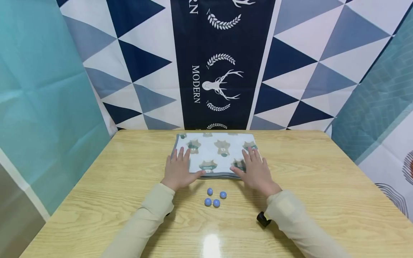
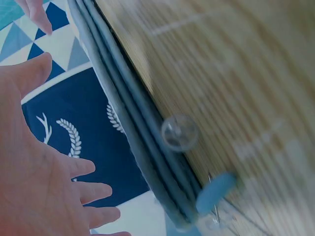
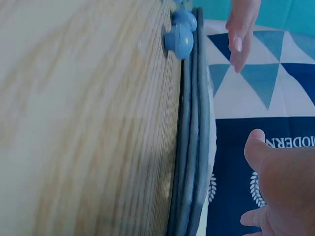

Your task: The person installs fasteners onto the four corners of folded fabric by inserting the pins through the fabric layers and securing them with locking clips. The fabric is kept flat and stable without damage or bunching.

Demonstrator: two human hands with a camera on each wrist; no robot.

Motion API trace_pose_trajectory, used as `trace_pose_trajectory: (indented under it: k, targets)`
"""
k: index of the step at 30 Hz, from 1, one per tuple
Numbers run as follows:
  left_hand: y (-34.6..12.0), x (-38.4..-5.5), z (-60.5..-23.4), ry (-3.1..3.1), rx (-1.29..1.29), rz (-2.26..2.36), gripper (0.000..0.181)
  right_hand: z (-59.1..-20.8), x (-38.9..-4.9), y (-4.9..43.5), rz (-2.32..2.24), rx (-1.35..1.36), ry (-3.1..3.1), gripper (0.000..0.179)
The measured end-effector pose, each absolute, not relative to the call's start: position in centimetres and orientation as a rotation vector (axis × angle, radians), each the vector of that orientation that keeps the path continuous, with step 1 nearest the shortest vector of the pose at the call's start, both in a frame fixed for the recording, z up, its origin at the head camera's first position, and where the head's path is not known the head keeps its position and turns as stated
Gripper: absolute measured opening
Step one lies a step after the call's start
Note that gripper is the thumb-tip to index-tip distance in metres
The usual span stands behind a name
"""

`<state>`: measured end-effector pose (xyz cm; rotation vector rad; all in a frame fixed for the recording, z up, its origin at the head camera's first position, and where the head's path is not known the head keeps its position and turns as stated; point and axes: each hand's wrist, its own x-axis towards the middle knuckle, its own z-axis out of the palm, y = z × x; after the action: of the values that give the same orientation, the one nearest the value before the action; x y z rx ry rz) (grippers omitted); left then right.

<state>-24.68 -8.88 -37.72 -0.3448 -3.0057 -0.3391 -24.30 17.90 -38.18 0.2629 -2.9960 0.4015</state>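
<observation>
A folded white blanket [image 1: 206,156] with a bear print and grey-blue edging lies toward the back of the table. My left hand [image 1: 179,172] is over its left front corner, palm down, fingers straight and spread. Mirroring it, my right hand [image 1: 256,172] extends over the right front corner. Both wrist views show space between the palms and the blanket's layered edge [image 2: 133,113]; neither hand holds anything. Several small blue round-headed pieces [image 1: 208,202] sit in front of the blanket, between the forearms. One blue head [image 2: 215,192] shows thin metal and clear parts beside it.
The pale wood table [image 1: 113,200] carries everything. Behind it hangs a patterned curtain [image 1: 222,71] with triangles and a deer head. Teal cloth [image 1: 48,89] hangs at the left. A small black device [image 1: 264,219] is at the right wrist.
</observation>
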Motion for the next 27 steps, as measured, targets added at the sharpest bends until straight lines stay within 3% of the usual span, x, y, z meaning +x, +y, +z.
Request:
trace_pose_trajectory:
  k: [15,23,27]
  targets:
    - [-11.3,-27.0,-37.5,-3.157,-0.218,-0.423,0.095,-37.6,-25.8,19.1,0.43,0.218,-3.078,0.082]
    - [-12.4,-28.7,-37.8,-3.083,-0.09,-0.693,0.06,-37.7,-26.8,19.7,0.562,0.035,-3.128,0.082]
    - [-12.9,-29.2,-37.7,-3.072,-0.047,-0.764,0.053,-37.7,-27.1,20.0,0.588,0.004,-3.109,0.072]
